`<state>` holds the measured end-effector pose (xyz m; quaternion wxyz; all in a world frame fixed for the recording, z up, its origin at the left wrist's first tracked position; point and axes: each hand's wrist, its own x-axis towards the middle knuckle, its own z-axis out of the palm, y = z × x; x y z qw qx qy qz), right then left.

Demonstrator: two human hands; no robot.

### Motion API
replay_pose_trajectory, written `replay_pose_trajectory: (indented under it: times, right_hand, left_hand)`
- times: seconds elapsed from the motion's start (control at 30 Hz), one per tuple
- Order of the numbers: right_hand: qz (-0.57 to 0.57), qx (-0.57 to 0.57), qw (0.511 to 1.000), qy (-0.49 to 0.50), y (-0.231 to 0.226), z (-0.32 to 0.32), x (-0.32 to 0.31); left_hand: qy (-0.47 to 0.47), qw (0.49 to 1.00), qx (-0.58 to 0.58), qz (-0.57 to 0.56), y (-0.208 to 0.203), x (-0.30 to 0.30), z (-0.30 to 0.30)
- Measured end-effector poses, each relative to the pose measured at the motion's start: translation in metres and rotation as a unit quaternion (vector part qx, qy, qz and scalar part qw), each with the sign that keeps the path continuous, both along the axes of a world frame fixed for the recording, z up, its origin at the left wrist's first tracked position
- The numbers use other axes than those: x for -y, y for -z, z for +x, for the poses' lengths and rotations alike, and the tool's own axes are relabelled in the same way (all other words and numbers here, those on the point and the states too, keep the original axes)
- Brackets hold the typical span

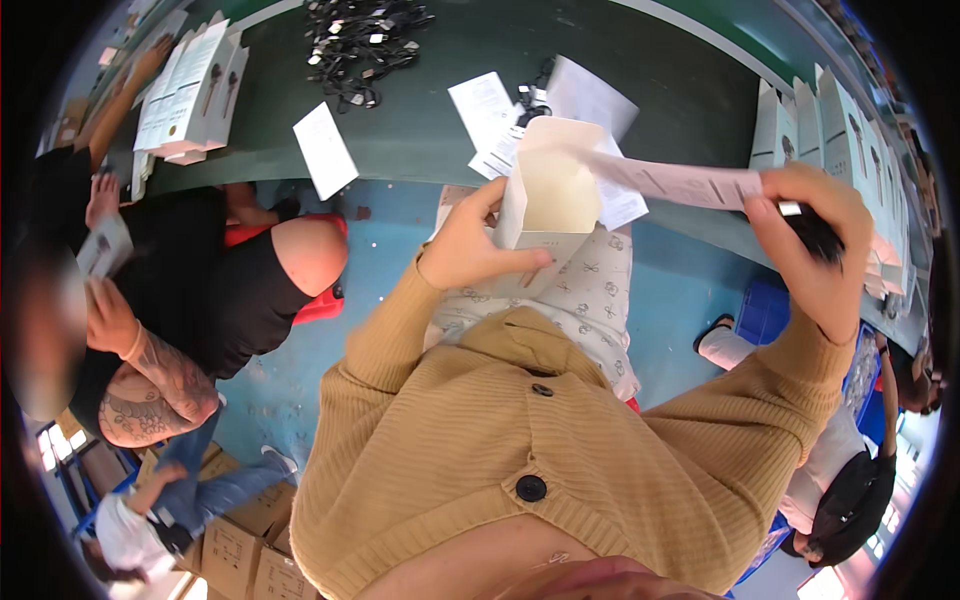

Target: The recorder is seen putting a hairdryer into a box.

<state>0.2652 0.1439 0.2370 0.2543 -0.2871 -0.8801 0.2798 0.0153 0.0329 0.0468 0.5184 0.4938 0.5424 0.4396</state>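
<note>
My left hand (468, 242) is wrapped round a white cardboard box (548, 242), its thumb across the front face. The box's top flap stands up and its mouth faces me; its pale inside shows no contents. My right hand (815, 225) is to the right, pinching the end of a long printed leaflet (685, 184) between thumb and fingers. The leaflet's other end reaches the box's opening. Within that same hand is a bundled black cable (818, 238) with a white tip. Just beyond the box, printed sheets (484, 108) lie on the dark green table (430, 140).
A pile of black cables (360, 40) lies at the far left of the table. Packed white boxes stand at left (195, 90) and right (840, 125). A lone sheet (325, 150) overhangs the table's edge. A co-worker (190, 270) sits close on my left.
</note>
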Motion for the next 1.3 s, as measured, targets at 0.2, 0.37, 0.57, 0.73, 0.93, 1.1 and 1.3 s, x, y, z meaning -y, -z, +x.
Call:
replay_pose_trajectory:
  times: [0.2, 0.37, 0.57, 0.73, 0.93, 1.1, 1.3]
  right_hand:
    - [-0.103, -0.026, 0.994, -0.021, 0.015, -0.034, -0.014]
    - [-0.072, 0.034, 0.996, -0.045, 0.036, -0.063, -0.031]
    - [0.018, 0.065, 0.994, -0.085, 0.029, -0.101, -0.040]
    - [0.003, 0.062, 0.993, -0.096, 0.032, -0.120, -0.055]
    - [-0.086, 0.123, 0.980, -0.134, 0.049, -0.136, -0.074]
    - [-0.133, 0.110, 0.967, -0.186, 0.029, -0.143, -0.085]
    - [-0.120, 0.164, 0.958, -0.202, 0.040, -0.154, -0.091]
  left_hand:
    - [0.018, 1.000, 0.005, 0.016, 0.000, 0.004, -0.020]
    - [0.009, 0.997, 0.054, 0.046, 0.005, 0.007, -0.029]
    - [0.034, 0.996, 0.080, 0.013, 0.004, 0.004, -0.041]
    - [0.046, 0.987, 0.154, -0.013, 0.008, -0.003, -0.052]
    - [0.070, 0.968, 0.239, -0.024, 0.004, -0.011, -0.062]
    - [0.105, 0.970, 0.217, -0.028, 0.013, -0.012, -0.067]
    - [0.088, 0.975, 0.203, -0.034, 0.011, -0.011, -0.065]
